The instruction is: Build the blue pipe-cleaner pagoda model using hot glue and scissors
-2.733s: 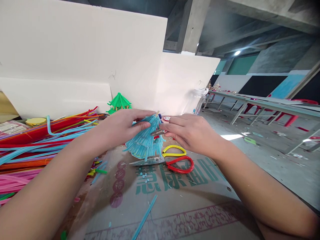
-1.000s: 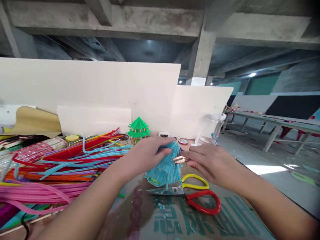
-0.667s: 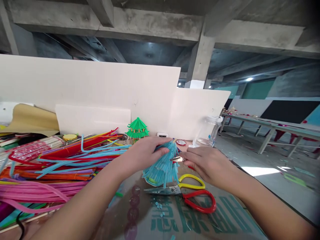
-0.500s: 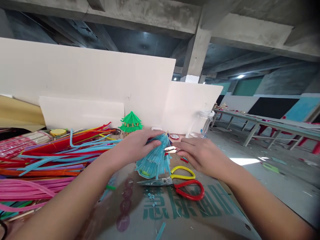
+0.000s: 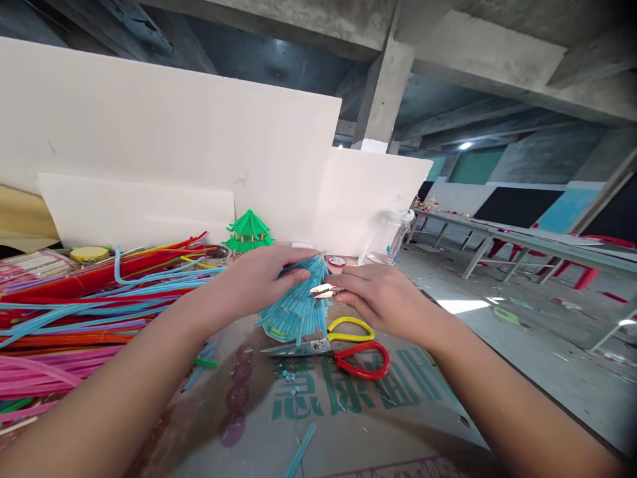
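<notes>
The white boards [image 5: 174, 139] stand across the back from 9 to 1 o'clock, and the printed cardboard sheet [image 5: 348, 411] covers the bench toward 6. A loose heap of coloured straws [image 5: 84, 312] fills the 9 o'clock side. At the middle of the bench stands the blue straw tree [image 5: 296, 305], a tiered cone of short cut straws with a stick tip at 12 o'clock. The left hand [image 5: 259, 279] wraps its upper tiers from the 9 o'clock side, fingers curled over the front and thumb hidden behind. The right hand [image 5: 378, 299] comes in from 3 o'clock, fingers pressed together on small metal snips [image 5: 321, 290] whose bright tips sit against the cone just below its top. The tree looks very light and springy; the thin-walled straws would dent or kink under a hard squeeze, and the tiers may shed pieces if pulled, so a broad, soft hold round the cone, or a pinch on the stiffer stick, seems safest. Red and yellow scissors [image 5: 343, 345] lie flat just beside the tree's base at 5 o'clock. A green tree [image 5: 247, 232] stands behind at 11, a clear jar [image 5: 391, 236] at 1, and blue straw bits [image 5: 288, 377] lie scattered at 6.
</notes>
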A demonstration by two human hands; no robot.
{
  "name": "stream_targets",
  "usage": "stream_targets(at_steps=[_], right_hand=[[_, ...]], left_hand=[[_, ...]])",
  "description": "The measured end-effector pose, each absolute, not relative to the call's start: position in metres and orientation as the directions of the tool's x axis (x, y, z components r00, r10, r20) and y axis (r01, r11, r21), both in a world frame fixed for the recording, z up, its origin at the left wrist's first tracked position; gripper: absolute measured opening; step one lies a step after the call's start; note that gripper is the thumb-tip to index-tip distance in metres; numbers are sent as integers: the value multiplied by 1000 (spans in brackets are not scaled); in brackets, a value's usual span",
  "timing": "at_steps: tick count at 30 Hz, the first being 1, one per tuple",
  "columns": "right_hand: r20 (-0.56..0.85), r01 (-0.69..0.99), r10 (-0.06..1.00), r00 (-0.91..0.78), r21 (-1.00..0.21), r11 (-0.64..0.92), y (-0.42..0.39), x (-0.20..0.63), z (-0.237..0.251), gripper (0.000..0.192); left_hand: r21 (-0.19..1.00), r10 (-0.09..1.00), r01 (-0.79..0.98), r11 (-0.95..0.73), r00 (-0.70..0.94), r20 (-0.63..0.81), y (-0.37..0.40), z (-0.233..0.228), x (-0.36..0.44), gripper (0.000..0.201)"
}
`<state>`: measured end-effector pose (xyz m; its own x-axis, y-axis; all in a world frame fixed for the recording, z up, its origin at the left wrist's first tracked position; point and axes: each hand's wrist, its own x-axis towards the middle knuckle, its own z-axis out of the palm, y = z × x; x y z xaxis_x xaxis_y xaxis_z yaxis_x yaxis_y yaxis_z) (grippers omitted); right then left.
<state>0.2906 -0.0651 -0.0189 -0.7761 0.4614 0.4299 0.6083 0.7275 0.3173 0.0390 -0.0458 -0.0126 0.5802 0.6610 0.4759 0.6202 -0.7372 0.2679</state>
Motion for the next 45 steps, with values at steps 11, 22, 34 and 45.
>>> stream_targets(at_steps=[11,22,34,45], right_hand=[[483,632,446,-754,346,694,-63,286,-24,33],[557,703,476,-680,314,638,-56,291,-25,34],[562,709,474,-678,330,624,-52,285,-33,35],[558,694,472,-682,292,658,-47,282,-43,35]], left_hand=[[426,723,586,-690,528,445,-40,-12,34,43],[545,839,651,-528,304,450,-7,-14,-3,51],[609,820,551,-571,416,392,-13,-17,10,53],[515,794,605,-608,442,417,-23,-16,22,53]])
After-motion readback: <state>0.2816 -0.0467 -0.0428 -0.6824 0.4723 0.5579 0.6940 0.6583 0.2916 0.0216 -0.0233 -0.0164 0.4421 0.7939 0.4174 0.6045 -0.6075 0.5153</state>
